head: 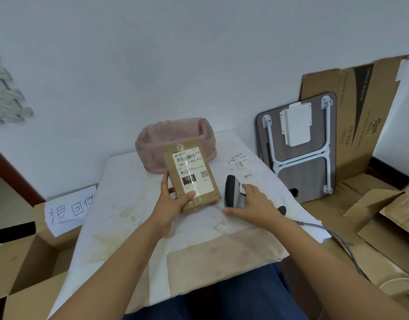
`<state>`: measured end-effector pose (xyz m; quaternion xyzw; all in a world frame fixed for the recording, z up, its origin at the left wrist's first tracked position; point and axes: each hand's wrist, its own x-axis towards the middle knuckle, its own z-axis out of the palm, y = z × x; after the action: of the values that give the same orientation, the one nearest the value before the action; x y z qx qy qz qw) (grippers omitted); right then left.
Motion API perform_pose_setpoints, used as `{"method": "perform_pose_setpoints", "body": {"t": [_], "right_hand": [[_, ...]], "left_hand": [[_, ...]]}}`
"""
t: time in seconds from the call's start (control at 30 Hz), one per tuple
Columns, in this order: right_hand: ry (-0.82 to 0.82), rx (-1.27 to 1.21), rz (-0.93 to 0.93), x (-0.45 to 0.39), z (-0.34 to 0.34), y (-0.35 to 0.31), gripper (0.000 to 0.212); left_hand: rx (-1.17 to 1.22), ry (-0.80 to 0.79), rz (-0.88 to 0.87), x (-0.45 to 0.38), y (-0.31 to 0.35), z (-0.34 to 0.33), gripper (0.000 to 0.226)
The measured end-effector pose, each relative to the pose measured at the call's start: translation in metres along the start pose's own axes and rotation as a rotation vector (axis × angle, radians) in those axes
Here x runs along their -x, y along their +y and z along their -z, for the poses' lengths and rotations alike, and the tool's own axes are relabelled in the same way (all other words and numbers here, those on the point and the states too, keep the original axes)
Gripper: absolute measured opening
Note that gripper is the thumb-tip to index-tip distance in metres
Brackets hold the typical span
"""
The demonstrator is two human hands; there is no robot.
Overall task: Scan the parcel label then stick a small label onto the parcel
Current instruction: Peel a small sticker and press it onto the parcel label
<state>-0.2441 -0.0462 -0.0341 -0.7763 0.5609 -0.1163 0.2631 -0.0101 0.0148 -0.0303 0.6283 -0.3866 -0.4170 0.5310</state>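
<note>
Item one: our left hand (173, 199) grasps the parcel (192, 177), a flat brown cardboard packet, thumb across its lower face and fingers behind its left edge. The parcel is lifted off the bench (129, 204), tilted up toward us, its near corner close to the cloth; we cannot tell whether it touches. Its printed shipping label (194, 173) faces us, with a barcode along the top, a code line below, a black block and a small square code at the right.

Item two: our right hand (256, 204) lies over the scanner (232, 192), a black and grey handheld unit resting on the bench just right of the parcel. The fingers are spread across its body, thumb stretched out to the left on the cloth; the hand is not clenched, and we cannot tell whether it has a firm grasp. A grey cable (337, 241) runs off the right edge of the bench.

Item three: small labels (239, 159), several white slips, lie loose on the bench beyond the scanner, apart from the parcel.

Item four: a bin lined with a pink bag (157, 144) stands at the far end of the bench, behind the parcel.

Item five: an open cardboard box (32, 262) with a handwritten paper sign (67, 209) sits left of the bench.
</note>
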Motion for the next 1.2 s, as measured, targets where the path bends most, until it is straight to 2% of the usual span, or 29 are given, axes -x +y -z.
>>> {"method": "perform_pose_setpoints", "body": {"t": [0.17, 0.23, 0.3, 0.4, 0.5, 0.6, 0.7, 0.93, 1.2], "right_hand": [[0.254, -0.381, -0.058, -0.004, -0.005, 0.000, 0.063], [0.357, -0.420, -0.085, -0.009, -0.002, 0.002, 0.048], [0.426, -0.356, -0.101, -0.014, 0.003, 0.004, 0.035], [0.427, -0.330, -0.114, -0.023, 0.010, 0.009, 0.037], [0.385, -0.375, -0.138, -0.036, 0.015, 0.011, 0.044], [0.338, -0.343, -0.149, -0.049, 0.018, 0.016, 0.048], [0.304, -0.235, -0.136, -0.064, 0.021, 0.025, 0.049], [0.213, -0.099, -0.068, -0.107, 0.020, 0.037, 0.055], [0.117, 0.115, -0.034, -0.140, 0.016, 0.047, 0.046]], "left_hand": [[-0.086, -0.072, 0.097, 0.008, 0.012, 0.002, 0.098], [-0.147, -0.113, 0.124, 0.011, 0.014, 0.003, 0.099], [-0.205, -0.155, 0.159, 0.014, 0.015, 0.006, 0.101], [-0.283, -0.187, 0.216, 0.015, 0.017, 0.011, 0.097], [-0.432, -0.161, 0.254, 0.018, 0.020, 0.014, 0.083], [-0.530, -0.137, 0.235, 0.020, 0.024, 0.012, 0.073], [-0.604, -0.126, 0.200, 0.018, 0.028, 0.011, 0.074], [-0.874, 0.096, -0.075, -0.011, 0.041, 0.011, 0.066], [-0.922, 0.107, -0.334, -0.042, 0.062, -0.009, 0.056]]}}
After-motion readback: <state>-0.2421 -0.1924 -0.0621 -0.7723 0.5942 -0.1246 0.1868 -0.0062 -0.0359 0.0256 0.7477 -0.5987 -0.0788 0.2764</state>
